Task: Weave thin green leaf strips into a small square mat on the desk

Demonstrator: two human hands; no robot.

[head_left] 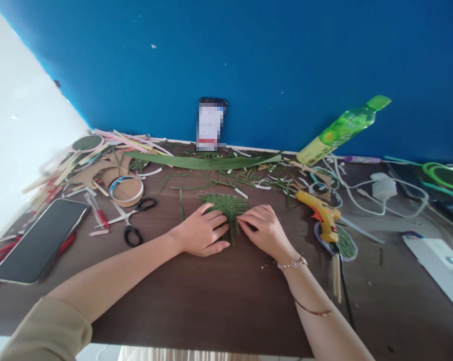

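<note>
A small mat woven from green leaf strips (pixel 228 202) lies on the dark table in front of me, with loose strip ends sticking out to the right and toward me. My left hand (pixel 200 231) rests on its left and near part, fingers spread and pressing it down; that part of the weave is hidden. At the right edge of the weave, my right hand (pixel 266 231) has its fingertips pinched on the end of a leaf strip. Another narrow leaf strip (pixel 181 204) lies apart, left of the mat.
Scissors (pixel 127 220), a tape-like ring (pixel 126 190) and a phone (pixel 41 240) lie left. A long leaf (pixel 203 161) and scraps stretch along the back, before a propped phone (pixel 210 125). Rightward are a yellow glue gun (pixel 324 215), a leaning bottle (pixel 341 131) and a white charger (pixel 384 189).
</note>
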